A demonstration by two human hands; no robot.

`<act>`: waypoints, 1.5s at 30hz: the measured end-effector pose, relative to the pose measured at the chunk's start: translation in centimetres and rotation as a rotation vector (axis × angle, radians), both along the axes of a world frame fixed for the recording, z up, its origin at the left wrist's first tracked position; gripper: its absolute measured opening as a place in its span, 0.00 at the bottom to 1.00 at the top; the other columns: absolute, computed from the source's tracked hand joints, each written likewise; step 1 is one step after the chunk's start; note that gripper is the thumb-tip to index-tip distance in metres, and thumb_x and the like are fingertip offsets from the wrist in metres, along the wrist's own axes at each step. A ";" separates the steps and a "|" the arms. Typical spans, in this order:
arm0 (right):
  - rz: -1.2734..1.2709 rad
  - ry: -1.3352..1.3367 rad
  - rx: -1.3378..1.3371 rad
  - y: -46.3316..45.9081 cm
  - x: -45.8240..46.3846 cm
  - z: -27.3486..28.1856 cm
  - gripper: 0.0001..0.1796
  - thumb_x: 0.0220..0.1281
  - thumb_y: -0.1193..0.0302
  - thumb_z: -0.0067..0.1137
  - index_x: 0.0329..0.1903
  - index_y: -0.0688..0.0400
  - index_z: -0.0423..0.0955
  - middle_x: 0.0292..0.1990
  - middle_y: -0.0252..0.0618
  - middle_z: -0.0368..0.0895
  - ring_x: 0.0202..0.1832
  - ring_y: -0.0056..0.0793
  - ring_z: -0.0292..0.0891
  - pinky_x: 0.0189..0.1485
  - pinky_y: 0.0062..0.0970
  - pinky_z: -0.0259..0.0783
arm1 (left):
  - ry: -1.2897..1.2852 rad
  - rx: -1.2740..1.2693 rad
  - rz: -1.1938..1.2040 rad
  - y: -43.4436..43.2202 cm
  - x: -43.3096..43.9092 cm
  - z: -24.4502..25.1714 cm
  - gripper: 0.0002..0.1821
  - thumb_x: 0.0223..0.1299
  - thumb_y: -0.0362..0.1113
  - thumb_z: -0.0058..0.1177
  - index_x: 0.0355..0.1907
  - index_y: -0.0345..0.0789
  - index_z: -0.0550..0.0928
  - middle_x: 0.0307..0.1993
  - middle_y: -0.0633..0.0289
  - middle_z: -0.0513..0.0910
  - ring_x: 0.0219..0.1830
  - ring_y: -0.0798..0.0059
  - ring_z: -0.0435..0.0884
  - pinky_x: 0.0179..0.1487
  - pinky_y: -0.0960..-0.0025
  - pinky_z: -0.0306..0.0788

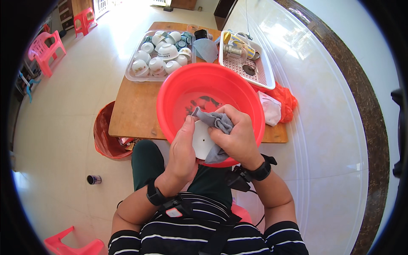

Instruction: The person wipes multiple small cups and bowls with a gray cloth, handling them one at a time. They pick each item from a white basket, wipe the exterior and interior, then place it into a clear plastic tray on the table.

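Note:
Over the near part of a red plastic basin (210, 71), my left hand (182, 149) grips a round white lid or dish (201, 143) by its left edge. The white piece has a small dark spot near its middle. My right hand (237, 137) is closed on a bunched grey cloth (220, 122), which lies against the right side of the white piece, one end hanging below. Water with dark bits shows in the basin beyond my hands. Which fingers lie under the white piece is hidden.
The wooden table (137, 108) bears a clear plastic tray (130, 75) of bowls and cups, and a white basket (271, 76) with a glass vessel. A red-lined bin (102, 134) stands left; a tin (94, 179) is on the floor. A red bag (288, 102) lies right.

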State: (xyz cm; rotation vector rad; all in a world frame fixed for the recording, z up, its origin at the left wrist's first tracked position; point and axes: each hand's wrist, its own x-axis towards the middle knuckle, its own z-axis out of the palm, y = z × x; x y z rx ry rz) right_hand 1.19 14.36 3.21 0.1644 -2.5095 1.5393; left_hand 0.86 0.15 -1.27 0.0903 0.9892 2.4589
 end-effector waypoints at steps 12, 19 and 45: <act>-0.007 -0.156 -0.147 -0.1 -0.3 0.2 0.11 0.47 0.76 0.65 0.35 0.62 0.73 0.24 0.24 0.71 0.26 0.11 0.64 0.29 0.19 0.62 | 0.022 0.028 -0.016 0.0 -0.3 0.0 0.28 0.78 0.53 0.27 0.61 0.32 0.70 0.52 0.55 0.79 0.53 0.70 0.80 0.56 0.65 0.74; -0.010 -0.129 -0.125 0.2 -0.1 0.0 0.12 0.47 0.76 0.64 0.36 0.61 0.73 0.26 0.24 0.71 0.28 0.11 0.64 0.30 0.18 0.62 | 0.050 0.081 -0.013 0.3 -0.3 -0.1 0.28 0.77 0.55 0.28 0.60 0.33 0.71 0.52 0.56 0.79 0.52 0.70 0.81 0.55 0.66 0.75; -0.091 0.314 0.057 0.1 2.2 -0.5 0.16 0.66 0.71 0.60 0.51 0.65 0.71 0.35 0.49 0.82 0.37 0.38 0.83 0.38 0.28 0.75 | 0.575 -0.292 0.103 -0.7 0.2 2.2 0.23 0.77 0.50 0.32 0.49 0.30 0.71 0.39 0.65 0.75 0.41 0.82 0.70 0.46 0.77 0.65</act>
